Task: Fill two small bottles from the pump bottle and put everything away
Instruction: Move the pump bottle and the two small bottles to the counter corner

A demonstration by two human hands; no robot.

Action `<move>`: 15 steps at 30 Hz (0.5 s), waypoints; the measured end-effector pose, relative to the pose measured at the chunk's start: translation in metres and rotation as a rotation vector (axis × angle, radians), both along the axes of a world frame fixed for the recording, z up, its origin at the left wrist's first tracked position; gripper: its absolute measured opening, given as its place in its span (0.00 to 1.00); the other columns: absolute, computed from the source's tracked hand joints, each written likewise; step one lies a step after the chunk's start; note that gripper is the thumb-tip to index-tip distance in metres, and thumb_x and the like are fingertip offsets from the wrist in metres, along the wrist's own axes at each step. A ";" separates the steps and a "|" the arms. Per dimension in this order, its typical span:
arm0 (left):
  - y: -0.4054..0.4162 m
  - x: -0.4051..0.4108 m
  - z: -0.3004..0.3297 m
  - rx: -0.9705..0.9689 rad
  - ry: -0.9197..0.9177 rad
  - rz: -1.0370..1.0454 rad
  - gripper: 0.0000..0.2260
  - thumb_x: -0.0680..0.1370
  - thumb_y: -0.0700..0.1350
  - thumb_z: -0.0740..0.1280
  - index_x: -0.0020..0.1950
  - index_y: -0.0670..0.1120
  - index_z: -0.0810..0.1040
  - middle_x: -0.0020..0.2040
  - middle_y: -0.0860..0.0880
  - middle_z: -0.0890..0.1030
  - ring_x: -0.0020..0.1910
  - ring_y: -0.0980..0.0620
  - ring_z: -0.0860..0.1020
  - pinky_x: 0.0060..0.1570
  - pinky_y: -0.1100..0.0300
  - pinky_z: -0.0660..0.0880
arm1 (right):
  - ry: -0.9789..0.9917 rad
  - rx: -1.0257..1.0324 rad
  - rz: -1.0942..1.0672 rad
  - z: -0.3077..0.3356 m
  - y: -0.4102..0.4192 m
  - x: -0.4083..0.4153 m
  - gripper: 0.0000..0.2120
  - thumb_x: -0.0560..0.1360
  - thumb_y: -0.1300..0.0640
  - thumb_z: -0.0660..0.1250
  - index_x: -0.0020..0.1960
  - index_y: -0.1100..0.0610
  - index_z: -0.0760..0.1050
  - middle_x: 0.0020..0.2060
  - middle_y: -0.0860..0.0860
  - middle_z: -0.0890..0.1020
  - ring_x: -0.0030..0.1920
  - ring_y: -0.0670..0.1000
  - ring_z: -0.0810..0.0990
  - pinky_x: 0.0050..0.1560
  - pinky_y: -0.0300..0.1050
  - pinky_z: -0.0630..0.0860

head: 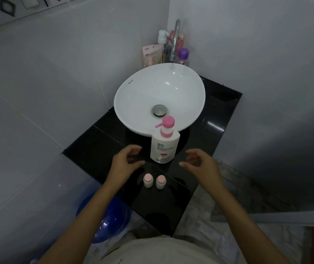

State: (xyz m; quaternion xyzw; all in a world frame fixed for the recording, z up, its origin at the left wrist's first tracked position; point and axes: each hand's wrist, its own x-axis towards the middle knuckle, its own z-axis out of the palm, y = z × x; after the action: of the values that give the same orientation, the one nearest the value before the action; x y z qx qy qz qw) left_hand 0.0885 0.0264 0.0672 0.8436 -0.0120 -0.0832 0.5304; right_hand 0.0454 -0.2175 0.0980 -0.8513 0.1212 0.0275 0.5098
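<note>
A white pump bottle (164,144) with a pink pump head stands upright on the black counter (95,149), just in front of the basin. Two small white bottles with pink caps stand side by side nearer to me, the left small bottle (148,180) and the right small bottle (160,181), both capped. My left hand (126,162) hovers left of the pump bottle with fingers curled and apart, holding nothing. My right hand (200,163) hovers to the right of it, also empty with fingers spread. Neither hand touches a bottle.
A white bowl sink (133,96) with a metal drain sits on the counter, a chrome tap (176,39) behind it. Several toiletries (182,56) crowd the back corner. White tiled walls close both sides. A blue basin (110,220) sits on the floor at lower left.
</note>
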 end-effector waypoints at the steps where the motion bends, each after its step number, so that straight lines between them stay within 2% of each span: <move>1: -0.003 0.008 0.007 -0.021 -0.025 0.001 0.21 0.68 0.37 0.75 0.57 0.51 0.77 0.53 0.59 0.78 0.53 0.66 0.75 0.53 0.69 0.72 | -0.017 -0.007 0.003 0.001 -0.002 0.009 0.20 0.66 0.58 0.77 0.56 0.54 0.76 0.47 0.50 0.81 0.47 0.48 0.79 0.48 0.37 0.74; 4: -0.011 0.028 0.018 -0.037 -0.040 -0.046 0.23 0.66 0.38 0.77 0.59 0.49 0.77 0.55 0.55 0.80 0.55 0.63 0.76 0.53 0.70 0.70 | -0.044 -0.049 0.058 -0.001 -0.006 0.033 0.25 0.65 0.59 0.78 0.59 0.56 0.75 0.51 0.50 0.79 0.52 0.48 0.77 0.53 0.40 0.72; 8: -0.019 0.038 0.014 -0.042 -0.014 -0.118 0.23 0.65 0.36 0.78 0.58 0.47 0.79 0.54 0.51 0.82 0.54 0.60 0.78 0.56 0.68 0.72 | -0.027 -0.083 0.140 -0.012 -0.005 0.051 0.24 0.66 0.61 0.77 0.60 0.57 0.75 0.53 0.50 0.79 0.54 0.48 0.77 0.55 0.41 0.73; 11: -0.023 0.041 0.009 -0.087 0.008 -0.143 0.22 0.65 0.34 0.77 0.57 0.44 0.80 0.53 0.46 0.84 0.54 0.53 0.81 0.59 0.60 0.75 | -0.012 -0.057 0.184 -0.019 -0.001 0.057 0.20 0.67 0.62 0.76 0.57 0.54 0.76 0.49 0.45 0.80 0.51 0.46 0.78 0.49 0.32 0.72; 13: -0.026 0.042 0.008 -0.109 0.003 -0.146 0.21 0.66 0.34 0.76 0.57 0.43 0.80 0.52 0.46 0.85 0.52 0.53 0.83 0.57 0.61 0.77 | -0.018 -0.008 0.207 -0.022 0.001 0.059 0.18 0.67 0.63 0.75 0.54 0.52 0.77 0.45 0.41 0.80 0.49 0.42 0.79 0.44 0.27 0.72; 15: -0.028 0.043 0.008 -0.112 -0.011 -0.140 0.20 0.67 0.34 0.76 0.58 0.43 0.80 0.51 0.46 0.85 0.51 0.55 0.83 0.55 0.63 0.79 | -0.029 0.024 0.215 -0.023 0.003 0.061 0.17 0.67 0.63 0.75 0.52 0.50 0.77 0.43 0.39 0.80 0.47 0.37 0.79 0.42 0.27 0.74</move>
State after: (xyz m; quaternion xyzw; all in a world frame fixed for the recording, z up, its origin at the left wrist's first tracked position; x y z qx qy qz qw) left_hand 0.1313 -0.0018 0.0753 0.8102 -0.0784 -0.1146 0.5695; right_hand 0.1065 -0.2142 0.0748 -0.8535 0.0214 0.0714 0.5157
